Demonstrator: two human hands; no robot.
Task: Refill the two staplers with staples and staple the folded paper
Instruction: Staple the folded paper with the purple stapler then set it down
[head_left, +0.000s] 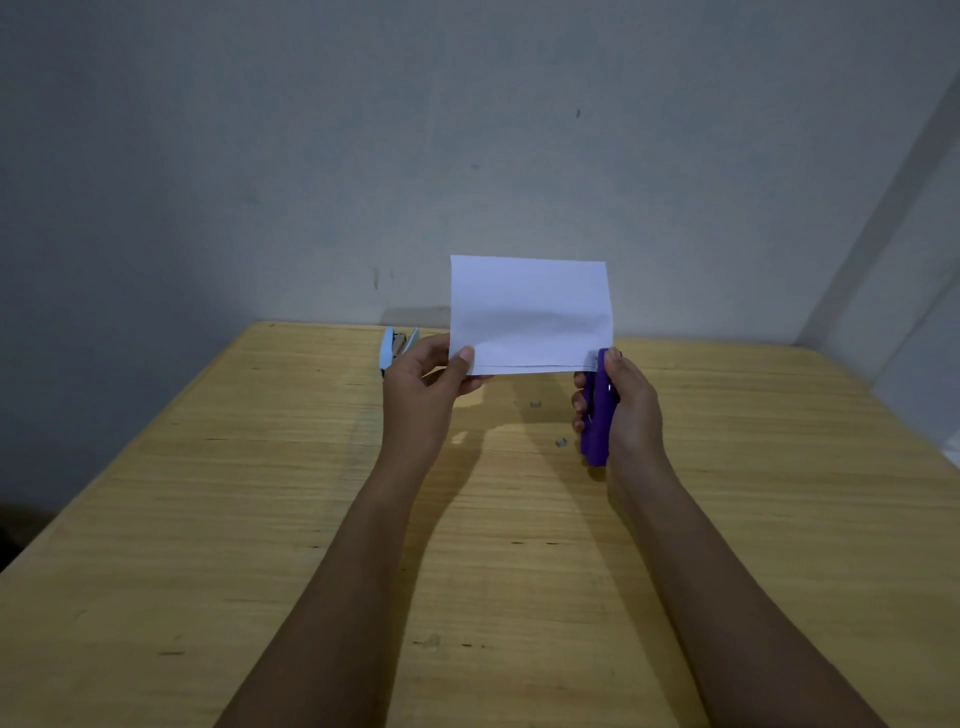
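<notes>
head view: left hand (426, 384) pinching folded paper (530, 314) upright, right hand (626, 410) wrapped round purple stapler (597, 415) at lower right corner; blue stapler (397, 345) lying open behind

Dim room, bluish-grey cast. Soft light falls from above and behind, throwing 2 long arm shadows across the wooden table (218, 519). Wide-angle bending splays the edges; the corners darken, detail is soft.

Setting, as I see it: plain indoor room, type unclear. Bare grey wall (467, 156) at 12 o'clock; wooden table (260, 519) below.
</notes>
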